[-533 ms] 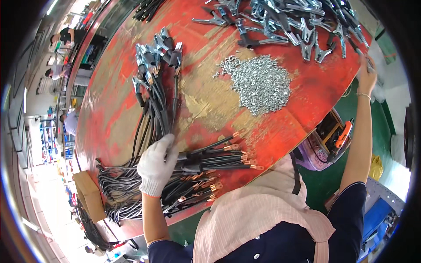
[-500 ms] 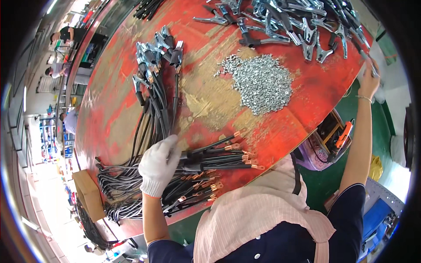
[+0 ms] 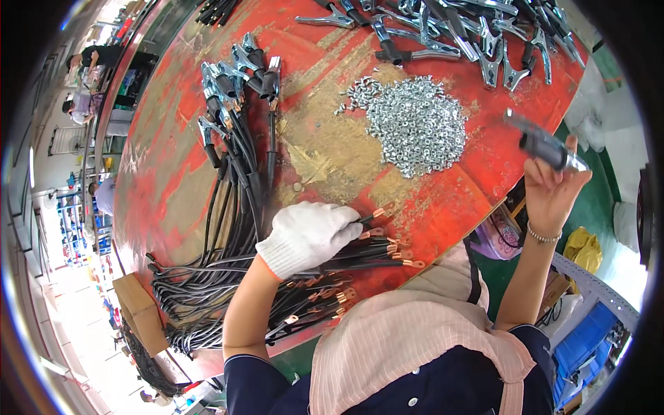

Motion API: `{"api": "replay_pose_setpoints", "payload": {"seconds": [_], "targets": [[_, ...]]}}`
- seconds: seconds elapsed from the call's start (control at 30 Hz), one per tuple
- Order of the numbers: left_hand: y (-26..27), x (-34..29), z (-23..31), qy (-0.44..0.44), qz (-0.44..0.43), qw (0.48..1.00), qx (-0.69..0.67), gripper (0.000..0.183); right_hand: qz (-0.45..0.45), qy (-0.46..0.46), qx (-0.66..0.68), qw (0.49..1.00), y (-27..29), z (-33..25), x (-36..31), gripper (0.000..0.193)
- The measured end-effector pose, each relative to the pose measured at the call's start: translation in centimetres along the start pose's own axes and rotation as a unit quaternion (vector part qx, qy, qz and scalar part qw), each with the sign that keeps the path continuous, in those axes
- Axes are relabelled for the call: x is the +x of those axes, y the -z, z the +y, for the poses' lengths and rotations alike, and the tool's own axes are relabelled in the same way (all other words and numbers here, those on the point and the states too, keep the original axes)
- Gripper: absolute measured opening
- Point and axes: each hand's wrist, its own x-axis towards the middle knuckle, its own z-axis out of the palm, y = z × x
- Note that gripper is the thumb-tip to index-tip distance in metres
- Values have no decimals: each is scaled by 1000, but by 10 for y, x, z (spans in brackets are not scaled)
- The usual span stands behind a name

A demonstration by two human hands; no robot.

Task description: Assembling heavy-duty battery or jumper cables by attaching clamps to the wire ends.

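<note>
Since half a second ago my right hand [image 3: 550, 190] has lifted off the far edge of the desk [image 3: 159, 187] and now holds a metal clamp with a black grip [image 3: 546, 145] up in the air, fingers closed round its lower end. My left hand [image 3: 308, 235], in a white glove, has slid a little toward the pile of small silver fittings [image 3: 415, 124] and lies curled over the bundle of black cables with copper lugs [image 3: 360, 256], pressing on them; I cannot tell if it grips one cable or just pins the lot.

Taking the fittings pile as my landmark: the cables lie nearer to me than the pile, the finished cables with clamps [image 3: 238, 90] lie to its left, and the loose clamps [image 3: 470, 34] lie beyond it.

My judgement of the risks: the clamp is held only by its end and off the desk's edge, so a slack grip could drop it to the floor. The lug ends overhang the near edge, and a tug could pull several off together.

A brown cardboard box [image 3: 142, 311] stands far left of the pile, below the desk's rim; I see no label on it
</note>
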Motion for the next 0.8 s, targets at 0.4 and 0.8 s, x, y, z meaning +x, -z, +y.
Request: {"api": "replay_pose_setpoints", "payload": {"seconds": [0.4, 0.8], "targets": [[31, 19, -41, 105, 130, 847, -505, 31, 96, -74, -158, 980, 26, 19, -43, 73], [9, 14, -3, 27, 72, 906, -415, 27, -18, -118, -130, 984, -66, 103, -40, 42]]}}
